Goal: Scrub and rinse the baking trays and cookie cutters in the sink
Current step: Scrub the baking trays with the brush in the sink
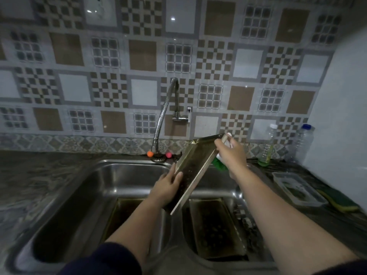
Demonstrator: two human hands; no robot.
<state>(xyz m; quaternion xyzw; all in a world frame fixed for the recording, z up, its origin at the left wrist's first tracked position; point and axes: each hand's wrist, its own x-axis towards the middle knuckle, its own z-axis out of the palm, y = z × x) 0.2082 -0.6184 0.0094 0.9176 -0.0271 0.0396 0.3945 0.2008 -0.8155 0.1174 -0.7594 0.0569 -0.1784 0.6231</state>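
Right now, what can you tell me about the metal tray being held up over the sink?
The rectangular brass-coloured metal baking tray has a shallow raised rim and a dark, speckled, dirty-looking inside. It is tilted steeply above the steel sink, far end up. The left hand holds its lower left edge; the right hand, also gripping a green bottle, holds its upper right corner.

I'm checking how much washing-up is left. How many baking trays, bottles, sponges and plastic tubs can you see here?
Baking trays: 3, one held tilted, two lying in the sink
Clear plastic bottles: 2
Green-and-white bottle in the right hand: 1
Sponges: 1
Plastic tubs: 1
Total: 8
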